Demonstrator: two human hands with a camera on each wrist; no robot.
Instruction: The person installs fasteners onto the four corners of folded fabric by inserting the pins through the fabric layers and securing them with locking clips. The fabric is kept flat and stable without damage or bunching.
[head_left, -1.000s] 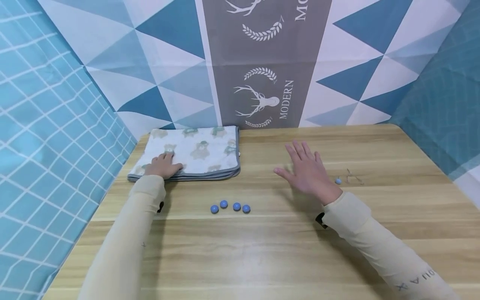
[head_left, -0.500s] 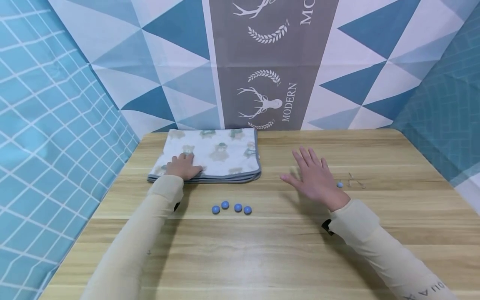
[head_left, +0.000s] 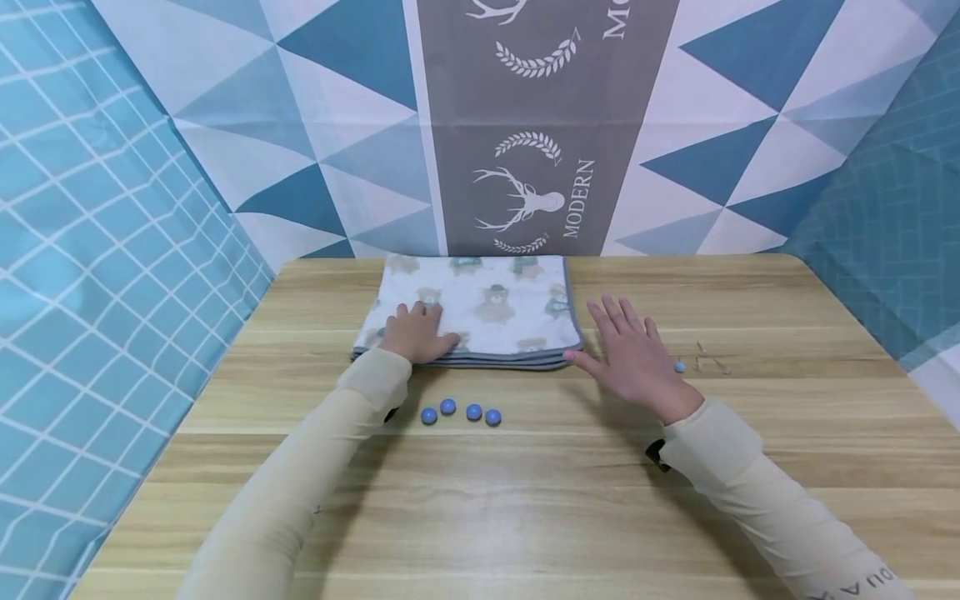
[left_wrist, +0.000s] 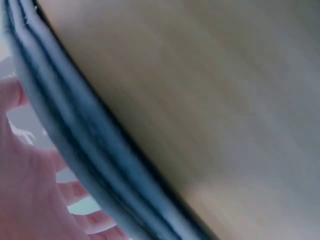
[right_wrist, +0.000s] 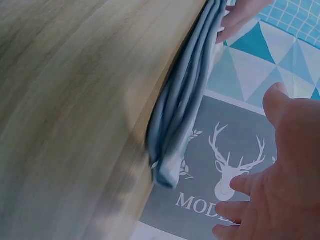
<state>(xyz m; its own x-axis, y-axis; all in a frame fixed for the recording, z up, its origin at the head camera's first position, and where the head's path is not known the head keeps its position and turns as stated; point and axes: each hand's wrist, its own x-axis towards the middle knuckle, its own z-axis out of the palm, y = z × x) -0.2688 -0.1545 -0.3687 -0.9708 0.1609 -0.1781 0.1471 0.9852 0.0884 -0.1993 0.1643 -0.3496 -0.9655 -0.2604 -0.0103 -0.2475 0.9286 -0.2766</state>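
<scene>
A folded white blanket (head_left: 495, 321) with bear prints and grey-blue edging lies at the back of the wooden table. My left hand (head_left: 418, 333) rests on its left front part, fingers spread on the top layer. In the left wrist view the stacked grey-blue edges (left_wrist: 90, 125) run past the fingers (left_wrist: 75, 192). My right hand (head_left: 633, 358) is held with straight fingers just beside the blanket's right front corner, its thumb tip overlapping that corner in the head view. The right wrist view shows the right hand (right_wrist: 280, 185) apart from the folded edge (right_wrist: 177, 110).
Several small blue balls (head_left: 474, 412) sit in a loose row in front of the blanket. Right of my right hand lie a small blue bead (head_left: 679, 366) and some thin pieces (head_left: 708, 360). A patterned curtain (head_left: 517, 125) rises behind the table (head_left: 480, 508).
The blanket has slid to the right along the table with my left hand on it, reaching my right hand. The right hand and the blue balls have stayed nearly in place.
</scene>
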